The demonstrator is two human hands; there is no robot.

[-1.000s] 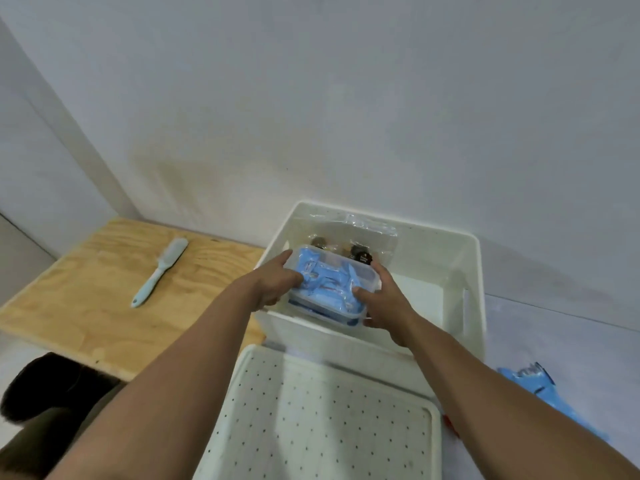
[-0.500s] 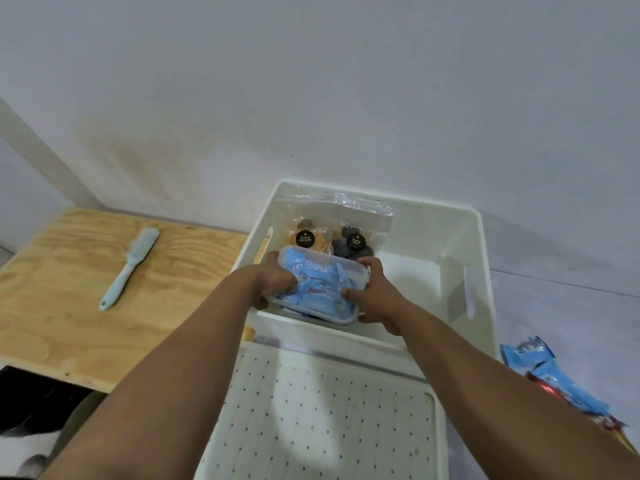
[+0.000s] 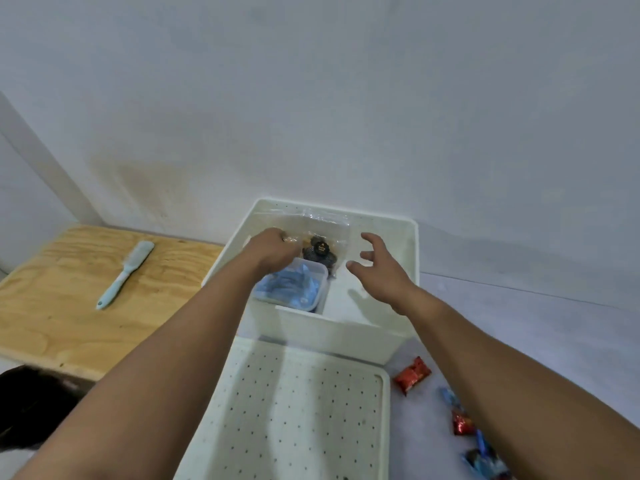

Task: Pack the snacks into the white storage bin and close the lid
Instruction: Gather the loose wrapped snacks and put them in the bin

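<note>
We see the white storage bin [image 3: 341, 327] standing open against the far wall, its lid [image 3: 294, 417] lying flat on the near side, just in front of the bin's near wall. Inside the bin, on the left, sits a clear tub of blue-wrapped snacks [image 3: 292, 285], and beyond it, against the far wall of the bin, stand clear bags of cookies [image 3: 320, 249], one showing a dark round label. Our left hand [image 3: 273, 249] reaches into the bin over the far edge of the tub, its fingers curled downward at the bags; we cannot tell whether they actually pinch a bag or only touch it, since the knuckles hide the fingertips. Our right hand [image 3: 379, 268] hovers above the right half of the bin with fingers spread and loosely bent, holding nothing and apart from the tub and the bags. On the pale surface to the right of the lid lie loose snacks still outside the bin: a red wrapped snack [image 3: 412, 375] nearest the bin's corner, and farther toward us a small cluster of red and blue packets [image 3: 474, 441], partly hidden by our right forearm. To the left, on a plywood board [image 3: 69, 306], rests a light blue brush [image 3: 126, 273], well apart from the bin.
</note>
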